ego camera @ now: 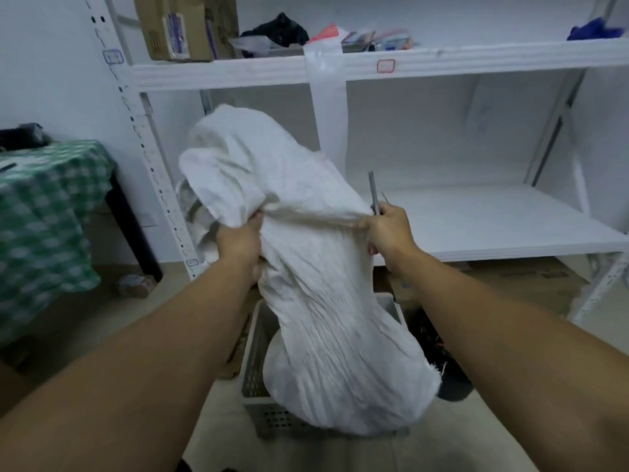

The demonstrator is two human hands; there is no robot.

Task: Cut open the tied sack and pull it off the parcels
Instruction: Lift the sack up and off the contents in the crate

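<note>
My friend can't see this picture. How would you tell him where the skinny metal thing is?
Find the white metal shelf rack at the back. In front of it is a crumpled white woven sack; look at the right hand gripping its edge. The thin grey metal tool sticks up from that fist, the only straight, dark thing beside the soft white cloth.

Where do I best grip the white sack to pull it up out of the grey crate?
Probably grip the slack upper fabric of the white sack from both sides, where left hand and right hand pinch it: it bunches there, while the lower end bulges in the grey crate. Mind the metal tool in the right hand.
</note>
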